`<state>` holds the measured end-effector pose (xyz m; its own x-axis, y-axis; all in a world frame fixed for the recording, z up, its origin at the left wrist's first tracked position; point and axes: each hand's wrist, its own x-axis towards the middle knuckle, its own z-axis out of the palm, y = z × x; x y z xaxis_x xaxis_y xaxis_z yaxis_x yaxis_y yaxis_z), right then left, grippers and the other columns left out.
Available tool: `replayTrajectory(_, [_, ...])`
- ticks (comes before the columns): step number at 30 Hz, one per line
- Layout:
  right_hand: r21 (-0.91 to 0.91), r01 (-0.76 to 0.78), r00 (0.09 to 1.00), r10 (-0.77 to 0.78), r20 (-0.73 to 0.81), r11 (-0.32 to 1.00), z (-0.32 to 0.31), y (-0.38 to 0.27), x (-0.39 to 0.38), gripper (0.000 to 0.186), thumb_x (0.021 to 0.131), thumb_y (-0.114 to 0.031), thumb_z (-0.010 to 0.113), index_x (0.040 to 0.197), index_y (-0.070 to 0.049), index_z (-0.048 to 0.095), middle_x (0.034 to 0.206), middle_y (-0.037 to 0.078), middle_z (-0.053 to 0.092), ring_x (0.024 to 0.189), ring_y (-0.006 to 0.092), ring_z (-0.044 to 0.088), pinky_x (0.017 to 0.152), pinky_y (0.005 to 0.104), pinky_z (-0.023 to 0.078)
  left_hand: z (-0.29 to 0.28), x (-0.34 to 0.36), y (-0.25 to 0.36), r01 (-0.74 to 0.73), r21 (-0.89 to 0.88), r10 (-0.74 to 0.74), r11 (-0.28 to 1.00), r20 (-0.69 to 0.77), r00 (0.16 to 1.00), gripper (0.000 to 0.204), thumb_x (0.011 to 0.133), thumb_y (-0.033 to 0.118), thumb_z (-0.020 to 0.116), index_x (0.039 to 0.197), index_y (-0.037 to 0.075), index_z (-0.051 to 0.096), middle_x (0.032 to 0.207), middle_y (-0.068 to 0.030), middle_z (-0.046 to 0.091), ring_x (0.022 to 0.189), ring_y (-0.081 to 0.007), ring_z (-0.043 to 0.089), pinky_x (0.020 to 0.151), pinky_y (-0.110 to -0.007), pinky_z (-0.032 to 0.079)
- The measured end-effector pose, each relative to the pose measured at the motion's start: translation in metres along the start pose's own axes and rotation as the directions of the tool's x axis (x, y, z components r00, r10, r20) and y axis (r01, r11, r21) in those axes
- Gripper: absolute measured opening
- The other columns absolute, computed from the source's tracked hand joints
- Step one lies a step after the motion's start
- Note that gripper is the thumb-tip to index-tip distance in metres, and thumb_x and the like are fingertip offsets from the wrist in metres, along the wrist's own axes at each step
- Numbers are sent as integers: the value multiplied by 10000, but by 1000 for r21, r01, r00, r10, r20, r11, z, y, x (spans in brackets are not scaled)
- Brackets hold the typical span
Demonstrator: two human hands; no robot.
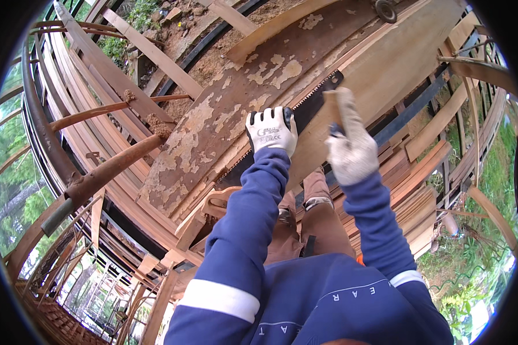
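A handsaw lies across the planks with its toothed edge facing the upper left; its dark blade runs diagonally, and its wooden handle sits at the lower left. Over the middle of the blade, my left hand, in a white glove with dark coating, presses down with fingers bent and slightly apart. To the right of the blade, my right hand, gloved too, is closed around a narrow brown piece that looks like wood. The fingers hide most of it, so its kind is unclear.
A wide, peeling brown board lies beyond the saw, and a pale plank lies beneath it. A small round wheel rests at the far end. Rusty pipes and stacked long timber stand left; more cut boards lie right.
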<state>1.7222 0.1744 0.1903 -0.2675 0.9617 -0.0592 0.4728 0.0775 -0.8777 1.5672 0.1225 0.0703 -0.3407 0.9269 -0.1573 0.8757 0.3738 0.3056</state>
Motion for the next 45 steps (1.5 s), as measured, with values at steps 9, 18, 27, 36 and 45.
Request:
replayTrajectory(9, [-403, -372, 916, 400, -15, 836, -120, 14, -205, 321, 827, -272, 735, 1085, -88, 686, 946, 206, 734, 916, 423, 713, 805, 465, 579, 12, 1, 3, -31, -68, 14, 997, -236, 972, 344, 962, 385, 591, 1171, 141, 713, 1135, -91, 740, 1111, -276, 664, 1099, -479, 393])
replayTrajectory(18, [-443, -860, 381, 896, -229, 252, -172, 170, -447, 515, 900, -418, 658, 1216, -14, 705, 1046, 209, 748, 1002, 359, 730, 881, 444, 558, 0, -17, -24, -246, -191, 137, 950, -455, 880, 387, 861, 300, 736, 1180, 98, 655, 1099, -152, 676, 1109, -364, 604, 1071, -526, 399])
replayTrajectory(27, [-128, -653, 757, 643, -115, 746, -155, 46, -328, 348, 939, -376, 580, 1052, -89, 741, 908, 208, 748, 911, 385, 731, 830, 470, 555, 29, -115, -59, 162, -947, 295, 276, 243, 924, 265, 1001, 235, 680, 1145, 13, 694, 936, -132, 764, 819, -212, 741, 726, -339, 590])
replayTrajectory(36, [-249, 29, 924, 68, 375, 968, -73, -55, -229, 516, 863, -323, 691, 1349, -165, 620, 1141, 188, 722, 1104, 399, 680, 927, 488, 524, -138, -159, -1, -399, -668, 586, 629, 69, 807, 375, 884, 191, 799, 1179, -2, 671, 1045, -158, 756, 1003, -317, 721, 900, -425, 587])
replayTrajectory(45, [-40, -127, 829, 128, 545, 991, -43, -14, -240, 519, 881, -387, 680, 1326, -119, 666, 1203, 201, 710, 1150, 364, 673, 968, 460, 512, -108, -162, -25, 150, -881, 441, 449, 364, 820, 373, 848, 191, 838, 1137, 4, 696, 1076, -161, 752, 1052, -349, 718, 896, -433, 583])
